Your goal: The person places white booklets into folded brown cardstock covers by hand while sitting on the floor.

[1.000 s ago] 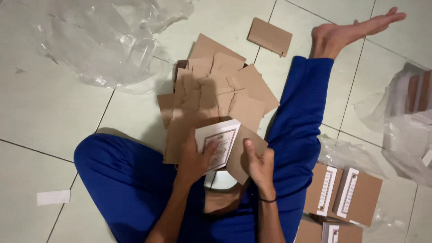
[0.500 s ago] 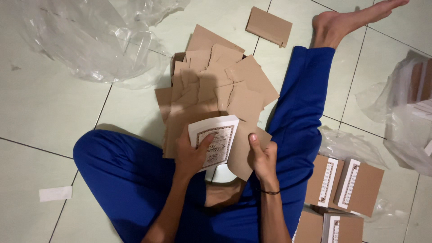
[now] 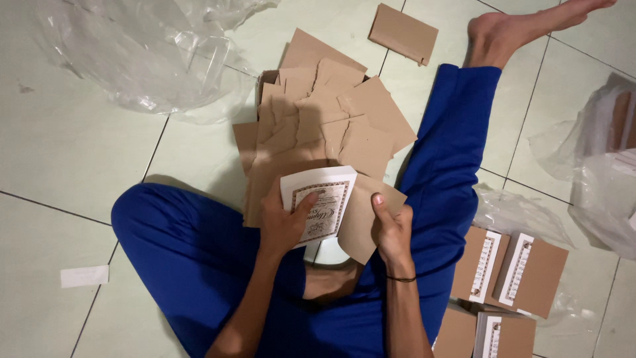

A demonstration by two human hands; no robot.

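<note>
Both hands grip: left hand [image 3: 281, 225] half-covers white booklet [image 3: 320, 211], right hand [image 3: 392, 229] pinches brown cover [image 3: 361, 222], hiding cover pile [image 3: 324, 126] edge; wrapped booklets [image 3: 510, 265] partly cropped.

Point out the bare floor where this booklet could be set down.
Bare tile lies left of the blue trouser leg, between the clear plastic sheet and the white paper slip. Ahead, the brown paper pile crowds the floor; to the right, finished wrapped booklets and plastic bags fill it.
</note>
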